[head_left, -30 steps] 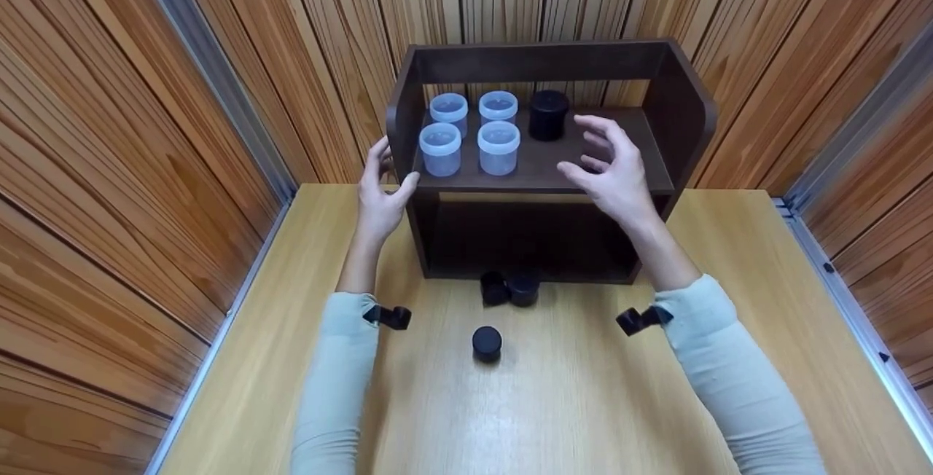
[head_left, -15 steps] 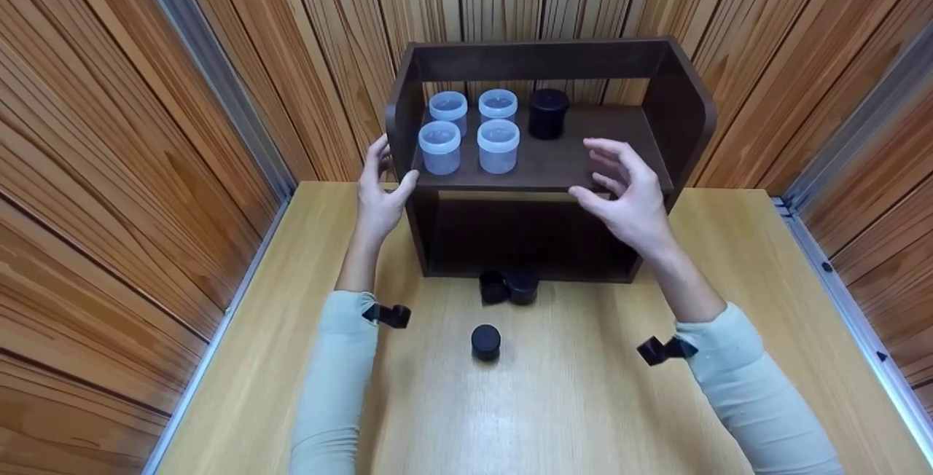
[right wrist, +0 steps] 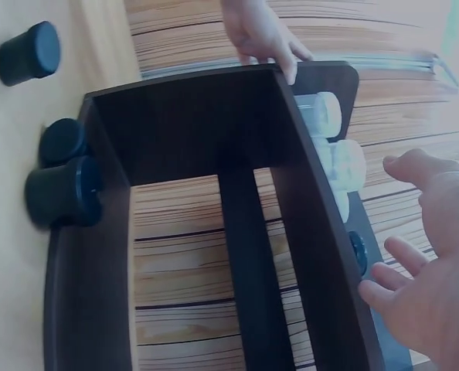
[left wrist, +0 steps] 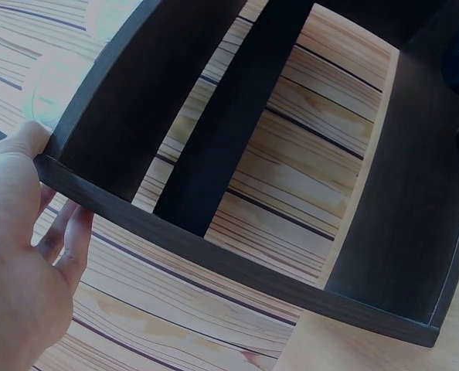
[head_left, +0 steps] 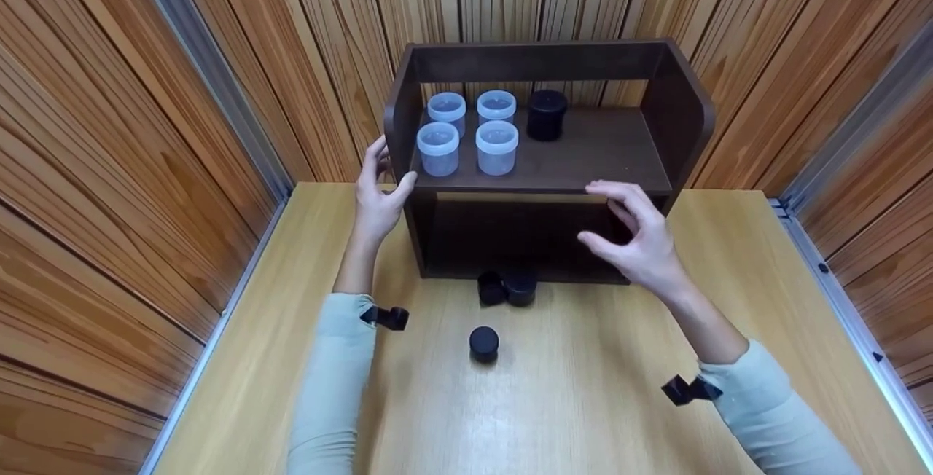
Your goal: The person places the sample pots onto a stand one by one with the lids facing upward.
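Note:
My left hand (head_left: pixel 377 209) grips the left side of a dark brown two-tier shelf (head_left: pixel 543 189), thumb at the front edge and fingers around the outside. My right hand (head_left: pixel 641 242), fingers spread and holding nothing, hangs before the shelf's lower right opening. Several translucent jars, among them a front one (head_left: pixel 496 148), stand upright in two rows on the upper board's left half. One black jar (head_left: pixel 547 116) stands in the back row to their right. In the left wrist view, the left hand's thumb (left wrist: pixel 28 139) lies over the board's corner.
On the wooden table (head_left: pixel 554 402), two black jars, one on the right (head_left: pixel 520 289) and one on the left (head_left: pixel 492 289), sit together at the shelf's front base. A third black jar (head_left: pixel 484 344) stands nearer. Wood-patterned walls (head_left: pixel 182 96) rise at the back and sides.
My right hand has drawn back from beside the black jar on the upper board, moving down and toward the front right. The left hand and the jars have stayed in place.

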A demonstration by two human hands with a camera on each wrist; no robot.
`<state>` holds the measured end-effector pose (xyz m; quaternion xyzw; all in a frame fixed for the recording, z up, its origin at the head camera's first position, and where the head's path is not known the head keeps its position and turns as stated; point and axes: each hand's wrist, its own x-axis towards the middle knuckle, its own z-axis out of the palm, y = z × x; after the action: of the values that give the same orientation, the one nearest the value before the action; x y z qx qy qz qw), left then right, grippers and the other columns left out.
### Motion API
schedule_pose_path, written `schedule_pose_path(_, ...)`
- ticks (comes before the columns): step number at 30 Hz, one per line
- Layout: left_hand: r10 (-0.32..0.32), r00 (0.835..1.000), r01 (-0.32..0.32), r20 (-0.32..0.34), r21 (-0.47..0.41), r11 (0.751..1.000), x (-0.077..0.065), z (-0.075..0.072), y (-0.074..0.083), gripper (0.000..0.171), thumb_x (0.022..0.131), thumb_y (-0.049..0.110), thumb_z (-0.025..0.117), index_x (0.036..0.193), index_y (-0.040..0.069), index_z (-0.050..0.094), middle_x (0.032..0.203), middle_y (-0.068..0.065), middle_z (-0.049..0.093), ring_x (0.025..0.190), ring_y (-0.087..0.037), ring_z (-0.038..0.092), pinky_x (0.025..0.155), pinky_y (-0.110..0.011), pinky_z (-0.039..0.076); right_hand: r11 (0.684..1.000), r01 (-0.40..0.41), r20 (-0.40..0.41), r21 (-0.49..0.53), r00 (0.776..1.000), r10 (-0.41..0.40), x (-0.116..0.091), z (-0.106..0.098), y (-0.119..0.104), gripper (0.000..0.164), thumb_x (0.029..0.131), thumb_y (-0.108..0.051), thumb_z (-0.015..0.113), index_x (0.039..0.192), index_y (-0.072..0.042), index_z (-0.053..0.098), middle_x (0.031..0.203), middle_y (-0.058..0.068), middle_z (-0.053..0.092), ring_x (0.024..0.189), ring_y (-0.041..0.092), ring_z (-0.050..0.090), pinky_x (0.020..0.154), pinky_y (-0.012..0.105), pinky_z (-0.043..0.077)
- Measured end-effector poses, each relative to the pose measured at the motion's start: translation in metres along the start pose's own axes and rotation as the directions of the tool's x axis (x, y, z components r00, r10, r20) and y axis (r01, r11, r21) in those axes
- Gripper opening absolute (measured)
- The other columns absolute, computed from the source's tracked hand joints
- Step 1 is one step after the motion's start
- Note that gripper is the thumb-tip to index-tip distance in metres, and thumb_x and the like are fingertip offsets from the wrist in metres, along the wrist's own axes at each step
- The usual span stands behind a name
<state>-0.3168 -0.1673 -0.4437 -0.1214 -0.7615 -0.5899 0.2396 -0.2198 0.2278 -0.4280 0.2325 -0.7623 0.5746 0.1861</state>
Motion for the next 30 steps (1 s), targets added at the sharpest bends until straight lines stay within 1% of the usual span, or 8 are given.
schedule_pose_path(5,-0.004,1.0,0.004,-0.003,-0.013,1.0,0.0,-0.001,0.001,0.068,0.098,0.007,0.076,0.162,0.002,0.051,0.154,-0.024,0.064,0.13,-0.035,0.063,0.084,-0.027,0.057,1.0,0.031,0.032,-0.002,0.999,-0.031,-0.012,-0.001,0.009,0.06,0.083,0.019,0.087,0.14,0.007,0.071,0.147,0.014,0.066,0.15,0.007,0.057,0.127,0.016,0.043)
schedule_pose_path(9,0.002,1.0,-0.002,-0.001,-0.013,1.0,0.003,0.0,0.003,0.069,0.099,0.007,0.076,0.162,0.001,0.05,0.154,-0.025,0.064,0.132,-0.037,0.062,0.102,-0.032,0.053,0.997,0.076,0.069,0.006,0.995,-0.077,-0.021,-0.002,0.021,0.059,0.082,0.021,0.085,0.138,0.01,0.07,0.146,0.011,0.066,0.148,0.004,0.057,0.128,0.017,0.042)
schedule_pose_path(12,-0.001,1.0,0.001,0.002,-0.011,1.0,0.002,0.0,0.003,0.069,0.099,0.007,0.077,0.163,0.002,0.05,0.154,-0.024,0.064,0.132,-0.037,0.062,0.098,-0.028,0.053,0.997,0.075,0.085,-0.015,0.994,-0.073,-0.028,-0.001,0.031,0.058,0.082,0.02,0.086,0.137,0.009,0.071,0.147,0.009,0.066,0.148,0.001,0.056,0.126,0.015,0.043)
schedule_pose_path(16,-0.009,1.0,0.009,-0.005,-0.013,1.0,-0.002,0.0,0.002,0.068,0.099,0.005,0.076,0.162,0.002,0.051,0.151,-0.024,0.065,0.129,-0.038,0.062,0.091,-0.027,0.054,0.997,0.065,0.107,-0.046,0.992,-0.06,-0.04,0.002,0.046,0.056,0.083,0.017,0.088,0.136,0.006,0.073,0.146,0.028,0.065,0.148,-0.001,0.055,0.125,0.014,0.043)
schedule_pose_path(19,-0.011,1.0,0.011,-0.008,-0.01,1.0,-0.004,0.0,0.001,0.068,0.099,0.004,0.075,0.162,0.001,0.05,0.152,-0.025,0.065,0.133,-0.042,0.061,0.111,-0.038,0.05,0.995,0.069,0.115,-0.078,0.992,-0.06,-0.048,0.004,0.058,0.056,0.082,0.015,0.089,0.135,0.003,0.075,0.144,0.036,0.064,0.148,-0.001,0.055,0.123,0.012,0.042)
schedule_pose_path(21,-0.013,1.0,0.013,-0.002,-0.01,1.0,-0.004,-0.001,0.001,0.068,0.1,0.005,0.075,0.163,0.001,0.049,0.153,-0.026,0.064,0.135,-0.043,0.06,0.116,-0.043,0.047,0.991,0.078,0.114,-0.108,0.991,-0.065,-0.053,0.006,0.067,0.057,0.081,0.014,0.09,0.134,0.001,0.076,0.144,0.034,0.066,0.147,0.003,0.057,0.123,0.011,0.041)
schedule_pose_path(27,-0.042,0.999,0.042,0.012,-0.01,0.999,-0.001,-0.001,0.004,0.069,0.1,0.007,0.076,0.164,0.004,0.05,0.154,-0.022,0.063,0.133,-0.037,0.06,0.084,-0.022,0.056,0.97,0.112,0.164,-0.217,0.983,-0.077,-0.068,0.012,0.089,0.061,0.08,0.006,0.094,0.137,-0.008,0.077,0.147,0.031,0.067,0.145,0.038,0.062,0.127,0.01,0.032)
schedule_pose_path(30,-0.044,0.999,0.044,0.006,-0.009,0.999,-0.001,-0.001,0.004,0.069,0.1,0.006,0.076,0.164,0.003,0.05,0.154,-0.023,0.063,0.134,-0.037,0.059,0.083,-0.02,0.054,0.971,0.093,0.203,-0.218,0.978,-0.048,-0.076,0.013,0.097,0.061,0.082,0.002,0.095,0.139,-0.01,0.076,0.151,0.025,0.067,0.144,0.04,0.062,0.123,0.011,0.037)
